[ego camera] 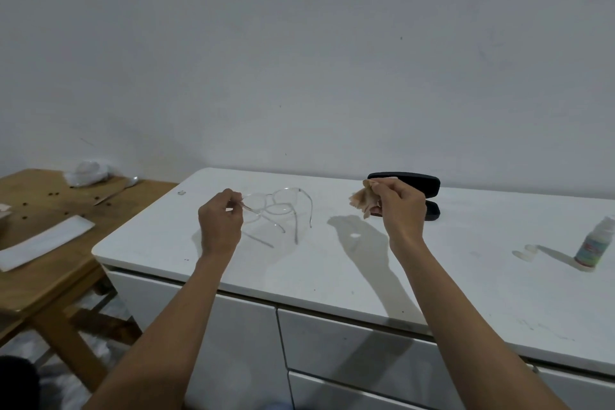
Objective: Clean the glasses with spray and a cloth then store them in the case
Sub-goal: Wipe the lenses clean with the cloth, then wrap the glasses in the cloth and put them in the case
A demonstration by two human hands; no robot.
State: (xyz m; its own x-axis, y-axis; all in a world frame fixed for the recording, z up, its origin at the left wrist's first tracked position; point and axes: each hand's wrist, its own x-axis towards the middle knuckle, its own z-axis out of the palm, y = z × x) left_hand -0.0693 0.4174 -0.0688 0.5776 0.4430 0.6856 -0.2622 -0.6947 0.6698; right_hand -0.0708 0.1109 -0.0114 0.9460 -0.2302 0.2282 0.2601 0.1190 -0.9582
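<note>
Glasses (278, 206) pinched by left hand (219, 221); right hand (401, 210) apparently grips cloth (362, 198).

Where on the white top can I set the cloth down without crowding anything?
Bare patch on the cabinet top between the right hand and spray bottle. Crowded around the glasses and black case.
</note>
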